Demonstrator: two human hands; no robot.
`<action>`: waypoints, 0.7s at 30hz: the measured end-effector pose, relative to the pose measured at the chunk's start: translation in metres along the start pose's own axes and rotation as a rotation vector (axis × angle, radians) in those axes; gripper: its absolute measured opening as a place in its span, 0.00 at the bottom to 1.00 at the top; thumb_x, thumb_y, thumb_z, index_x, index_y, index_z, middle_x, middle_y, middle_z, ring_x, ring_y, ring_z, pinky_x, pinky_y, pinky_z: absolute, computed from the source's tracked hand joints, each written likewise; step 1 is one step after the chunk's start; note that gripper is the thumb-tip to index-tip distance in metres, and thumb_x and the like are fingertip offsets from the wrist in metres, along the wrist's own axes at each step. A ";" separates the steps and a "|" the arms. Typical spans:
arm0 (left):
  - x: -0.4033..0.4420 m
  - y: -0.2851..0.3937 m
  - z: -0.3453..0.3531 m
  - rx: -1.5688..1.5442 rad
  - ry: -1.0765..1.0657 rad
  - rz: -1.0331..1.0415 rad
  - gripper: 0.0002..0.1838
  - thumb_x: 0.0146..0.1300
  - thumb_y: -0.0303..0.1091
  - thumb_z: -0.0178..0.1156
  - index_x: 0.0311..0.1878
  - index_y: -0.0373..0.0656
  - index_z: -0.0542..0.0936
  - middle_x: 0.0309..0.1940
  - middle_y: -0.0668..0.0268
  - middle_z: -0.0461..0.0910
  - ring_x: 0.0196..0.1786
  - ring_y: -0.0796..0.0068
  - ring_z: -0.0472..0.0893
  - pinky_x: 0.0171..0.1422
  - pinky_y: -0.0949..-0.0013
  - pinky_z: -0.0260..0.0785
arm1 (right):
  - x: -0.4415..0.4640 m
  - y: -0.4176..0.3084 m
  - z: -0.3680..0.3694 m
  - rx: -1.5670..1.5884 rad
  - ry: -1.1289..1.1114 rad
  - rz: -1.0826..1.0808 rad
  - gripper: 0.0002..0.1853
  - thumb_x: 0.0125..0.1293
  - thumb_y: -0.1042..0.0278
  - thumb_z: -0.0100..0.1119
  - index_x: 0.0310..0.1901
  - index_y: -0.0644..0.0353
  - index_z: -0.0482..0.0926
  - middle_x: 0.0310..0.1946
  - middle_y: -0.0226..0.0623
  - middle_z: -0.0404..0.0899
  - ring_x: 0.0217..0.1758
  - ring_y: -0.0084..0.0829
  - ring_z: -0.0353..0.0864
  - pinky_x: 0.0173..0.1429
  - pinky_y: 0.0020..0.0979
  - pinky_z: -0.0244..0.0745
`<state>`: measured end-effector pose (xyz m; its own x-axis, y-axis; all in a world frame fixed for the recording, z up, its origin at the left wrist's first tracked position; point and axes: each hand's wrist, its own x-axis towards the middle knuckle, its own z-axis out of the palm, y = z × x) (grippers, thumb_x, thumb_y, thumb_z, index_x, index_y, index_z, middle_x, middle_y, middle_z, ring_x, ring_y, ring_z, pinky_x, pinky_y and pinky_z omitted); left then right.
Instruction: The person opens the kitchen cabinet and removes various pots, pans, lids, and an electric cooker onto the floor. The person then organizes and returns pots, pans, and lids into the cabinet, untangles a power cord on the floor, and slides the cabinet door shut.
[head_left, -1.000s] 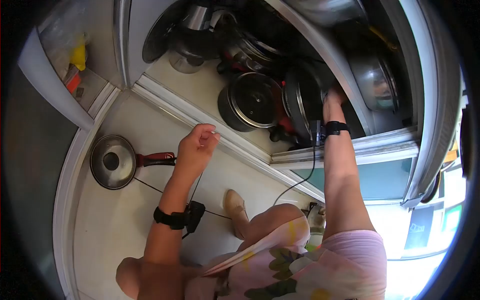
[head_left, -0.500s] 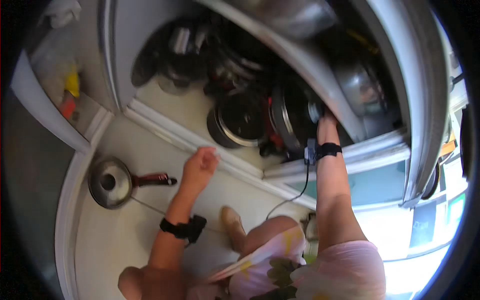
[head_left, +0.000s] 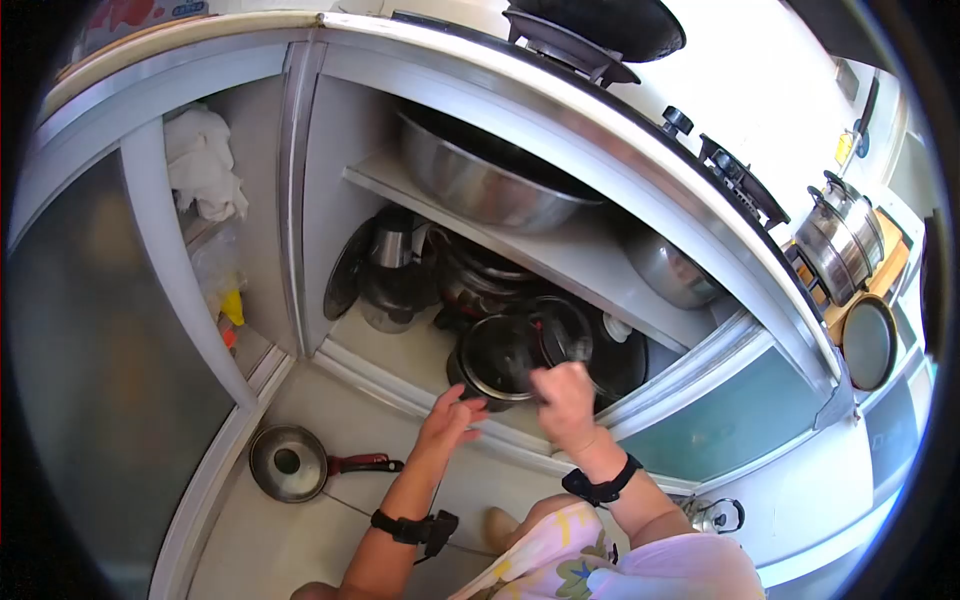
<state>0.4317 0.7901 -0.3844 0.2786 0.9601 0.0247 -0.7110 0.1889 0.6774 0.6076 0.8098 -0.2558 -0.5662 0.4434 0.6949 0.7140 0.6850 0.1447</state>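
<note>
Fingers (head_left: 441, 403) of the left hand (head_left: 440, 430) spread open at the cabinet's (head_left: 297, 200) front. The right hand (head_left: 568, 410), now back from deep inside, is blurred; I cannot tell its grip. Just inside stands 1 pot (head_left: 492, 360).

Pale tiled floor (head_left: 222, 545) down lower left, frying pan (head_left: 288, 463) sitting right on it, red-and-black handle pointing toward middle of frame. Kettle (head_left: 715, 517) low at lower right, base hard to make out. Cabinet bottom (head_left: 424, 362), mid-frame: dark appliance (head_left: 392, 295) with clear base on left side, black pot (head_left: 492, 358) near center, other dark cookware packed behind, kinda too shadowy to sort out. Shelf (head_left: 575, 252) above that: big steel basin (head_left: 480, 182) toward upper middle, another steel vessel (head_left: 678, 268) right of it.
</note>
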 end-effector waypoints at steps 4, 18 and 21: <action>-0.031 0.048 0.046 -0.452 -0.138 0.149 0.30 0.70 0.53 0.44 0.66 0.41 0.61 0.57 0.53 0.73 0.63 0.58 0.69 0.66 0.56 0.62 | 0.014 -0.061 -0.002 0.242 -0.283 -0.244 0.17 0.48 0.71 0.57 0.43 0.56 0.78 0.24 0.29 0.65 0.30 0.30 0.70 0.36 0.30 0.61; -0.174 0.249 0.085 0.265 0.172 0.287 0.29 0.64 0.36 0.51 0.64 0.28 0.61 0.10 0.79 0.57 0.10 0.87 0.59 0.15 0.76 0.58 | -0.056 -0.036 -0.016 0.946 -0.256 0.789 0.26 0.57 0.58 0.65 0.54 0.61 0.71 0.52 0.43 0.73 0.57 0.42 0.74 0.59 0.42 0.70; -0.235 0.246 0.049 0.288 0.443 0.317 0.29 0.64 0.38 0.54 0.63 0.28 0.62 0.09 0.77 0.60 0.08 0.86 0.58 0.12 0.75 0.58 | -0.097 0.003 0.005 1.319 -0.010 1.415 0.41 0.57 0.45 0.65 0.63 0.65 0.61 0.58 0.47 0.68 0.60 0.42 0.71 0.64 0.44 0.66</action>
<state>0.2230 0.6011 -0.1881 -0.2566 0.9665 -0.0086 -0.4950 -0.1237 0.8601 0.6625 0.7715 -0.3260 0.0489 0.9804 -0.1906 -0.1248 -0.1834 -0.9751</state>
